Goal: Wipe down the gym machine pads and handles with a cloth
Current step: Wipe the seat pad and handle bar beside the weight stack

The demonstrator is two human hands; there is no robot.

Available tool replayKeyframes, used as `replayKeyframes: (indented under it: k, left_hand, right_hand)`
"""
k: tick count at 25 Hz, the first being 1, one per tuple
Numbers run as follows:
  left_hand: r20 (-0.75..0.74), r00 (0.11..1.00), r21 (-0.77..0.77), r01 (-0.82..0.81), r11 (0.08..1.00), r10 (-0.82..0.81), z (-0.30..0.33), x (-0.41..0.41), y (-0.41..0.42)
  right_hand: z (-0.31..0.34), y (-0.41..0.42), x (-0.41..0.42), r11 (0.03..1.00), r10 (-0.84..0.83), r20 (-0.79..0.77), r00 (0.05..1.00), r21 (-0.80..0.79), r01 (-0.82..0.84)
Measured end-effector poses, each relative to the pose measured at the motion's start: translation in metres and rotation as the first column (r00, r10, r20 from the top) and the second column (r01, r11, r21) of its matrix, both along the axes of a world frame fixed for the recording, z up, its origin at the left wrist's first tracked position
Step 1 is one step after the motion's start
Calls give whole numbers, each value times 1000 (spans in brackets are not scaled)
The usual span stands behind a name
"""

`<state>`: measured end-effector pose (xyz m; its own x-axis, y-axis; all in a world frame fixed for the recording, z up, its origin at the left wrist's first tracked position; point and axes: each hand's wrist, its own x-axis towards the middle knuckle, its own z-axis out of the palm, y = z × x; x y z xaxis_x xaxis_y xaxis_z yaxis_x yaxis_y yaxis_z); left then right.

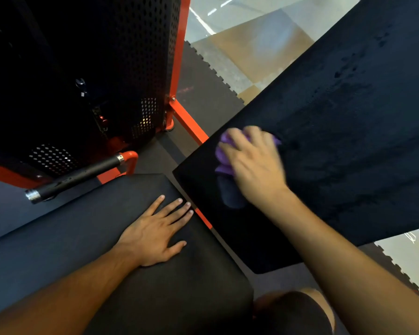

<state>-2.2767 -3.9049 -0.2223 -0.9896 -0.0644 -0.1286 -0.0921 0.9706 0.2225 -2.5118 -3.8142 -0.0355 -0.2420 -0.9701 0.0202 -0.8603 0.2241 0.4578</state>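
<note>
A purple cloth [222, 155] lies bunched on the lower part of the black back pad [336, 131], which slopes up to the right. My right hand [254, 163] grips the cloth and presses it against the pad; the hand is blurred. Damp streaks show on the pad above and right of the hand. My left hand [155, 233] rests flat, fingers spread, on the black seat pad [107, 238] in front of me. A black handle [75, 177] with a chrome end cap sticks out from the orange frame at the left.
A black perforated weight-stack shroud [121, 76] with orange frame tubes [189, 122] stands at the upper left. Black interlocking floor mats [203, 88] meet a tiled floor [252, 44] beyond. My knee [298, 310] shows at the bottom edge.
</note>
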Motion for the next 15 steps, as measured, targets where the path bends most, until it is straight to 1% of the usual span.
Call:
replayKeyframes:
  k: [1,2,3,4,5,6,8,10,11,13,15]
  left_hand:
    - [1,1000,9,-3,1000,3,0,0,0]
    - [-4,1000,17,-9,1000,9,-2,0,-1]
    - [-5,1000,19,-14,1000,14,-3,0,-1]
    - [-6,1000,10,-12,1000,12,-2,0,-1]
    - [-11,1000,-5,-8,1000,8,-2,0,0]
    - [-17,1000,-12,-9,1000,9,-3,1,1]
    - [-12,1000,-18,2,1000,-2,1,1,0]
    - [12,1000,-39,9,999,-8,4,-4,-3]
    - [26,1000,-52,7,999,-6,5,-5,-3]
    - [32,999,-81,13,997,-10,7,-3,0]
    - [41,999,-80,23,997,-19,3,0,0]
  right_hand:
    - [6,25,-1,999,-28,32,999,-27,29]
    - [3,46,8,999,-46,59,997,10,46]
    - [-12,59,19,993,-55,89,994,107,46]
    - [-32,61,28,977,-20,103,995,212,-2]
    - [-54,53,35,959,27,111,993,278,-58]
    - [-67,37,39,950,58,133,989,297,-96]
    - [-70,-8,36,967,90,148,985,222,-122]
    - [-57,-31,37,983,57,80,995,170,-70]
    - [-52,-27,38,992,17,80,997,125,-26]
    - [-46,6,45,997,-69,187,980,-34,76]
    - [-43,58,63,962,-103,311,945,-212,174]
